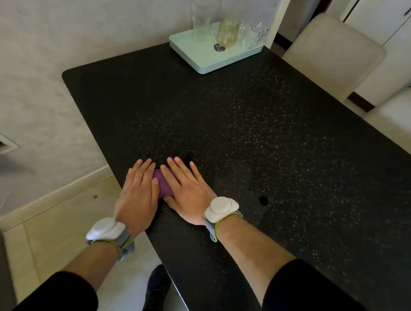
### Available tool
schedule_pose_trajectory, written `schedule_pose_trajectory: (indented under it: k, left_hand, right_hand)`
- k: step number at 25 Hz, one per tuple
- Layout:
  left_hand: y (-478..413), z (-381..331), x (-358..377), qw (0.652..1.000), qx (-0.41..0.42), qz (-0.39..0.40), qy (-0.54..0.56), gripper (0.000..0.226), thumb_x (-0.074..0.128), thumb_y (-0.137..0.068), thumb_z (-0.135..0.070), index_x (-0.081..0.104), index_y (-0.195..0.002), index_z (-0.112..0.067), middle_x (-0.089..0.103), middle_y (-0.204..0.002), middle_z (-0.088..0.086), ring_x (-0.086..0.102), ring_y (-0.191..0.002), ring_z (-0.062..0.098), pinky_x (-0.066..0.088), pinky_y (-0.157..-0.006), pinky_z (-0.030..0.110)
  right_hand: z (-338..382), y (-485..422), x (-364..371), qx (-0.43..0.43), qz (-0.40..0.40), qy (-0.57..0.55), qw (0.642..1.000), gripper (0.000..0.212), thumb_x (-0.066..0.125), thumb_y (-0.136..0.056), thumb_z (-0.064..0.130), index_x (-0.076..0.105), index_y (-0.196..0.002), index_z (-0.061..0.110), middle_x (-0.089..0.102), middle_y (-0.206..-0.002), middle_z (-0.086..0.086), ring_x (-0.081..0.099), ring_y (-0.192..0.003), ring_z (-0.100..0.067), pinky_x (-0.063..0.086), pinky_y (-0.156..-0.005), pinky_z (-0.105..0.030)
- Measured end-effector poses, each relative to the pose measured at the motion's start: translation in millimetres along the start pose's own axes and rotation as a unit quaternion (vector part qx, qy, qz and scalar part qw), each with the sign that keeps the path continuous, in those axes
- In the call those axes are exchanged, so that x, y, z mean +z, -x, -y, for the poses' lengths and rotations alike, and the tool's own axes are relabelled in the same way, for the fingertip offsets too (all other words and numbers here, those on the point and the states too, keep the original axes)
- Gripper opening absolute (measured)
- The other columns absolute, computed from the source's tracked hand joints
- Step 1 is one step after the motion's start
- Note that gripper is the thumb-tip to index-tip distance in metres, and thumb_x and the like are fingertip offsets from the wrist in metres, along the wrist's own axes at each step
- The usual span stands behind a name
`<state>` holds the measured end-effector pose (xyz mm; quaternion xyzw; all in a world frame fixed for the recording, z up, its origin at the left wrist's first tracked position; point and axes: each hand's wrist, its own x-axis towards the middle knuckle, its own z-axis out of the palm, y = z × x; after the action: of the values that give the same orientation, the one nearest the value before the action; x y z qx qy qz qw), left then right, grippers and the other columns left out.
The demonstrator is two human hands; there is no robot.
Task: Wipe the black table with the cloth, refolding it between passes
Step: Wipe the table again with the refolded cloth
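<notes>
A small purple cloth [162, 184] lies folded on the black speckled table [260, 139], near its left edge. Both hands lie flat on it with straight fingers. My left hand [137, 194] covers the cloth's left side and reaches past the table edge. My right hand [188, 190] presses on the right side. Only a narrow strip of cloth shows between them. Each wrist wears a white sensor band.
A pale green tray [194, 47] with several glasses stands at the table's far corner by the wall. Two cream chairs [333, 52] stand along the right side. The floor lies left of the table, and a dark shoe [158, 287] shows below the near edge.
</notes>
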<state>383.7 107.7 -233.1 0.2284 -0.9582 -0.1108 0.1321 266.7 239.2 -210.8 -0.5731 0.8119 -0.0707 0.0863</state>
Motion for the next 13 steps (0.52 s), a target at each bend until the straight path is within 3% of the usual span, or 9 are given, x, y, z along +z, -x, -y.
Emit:
schedule_pose_trajectory:
  k: [8,13]
  left_hand:
    - [-22,10,2,0.998,0.060,0.004,-0.024,0.055,0.020,-0.105,-0.024,0.047,-0.142,0.007,0.042,-0.153,0.024,0.024,-0.151,0.035,0.022,-0.123,0.053]
    - [-61,10,4,0.996,0.066,0.041,-0.037,0.056,0.018,-0.105,-0.027,0.043,-0.146,0.002,0.035,-0.158,0.019,0.018,-0.153,0.029,0.017,-0.125,0.047]
  right_hand:
    - [-7,-13,6,0.010,-0.020,0.027,0.999,0.071,0.043,-0.103,0.041,0.011,-0.160,0.012,0.008,-0.169,-0.009,-0.007,-0.156,-0.023,0.003,-0.127,-0.048]
    - [-27,-35,-1,0.040,-0.028,0.018,0.999,0.069,0.041,-0.104,0.040,0.013,-0.160,0.011,0.009,-0.169,-0.008,-0.006,-0.156,-0.024,0.004,-0.126,-0.049]
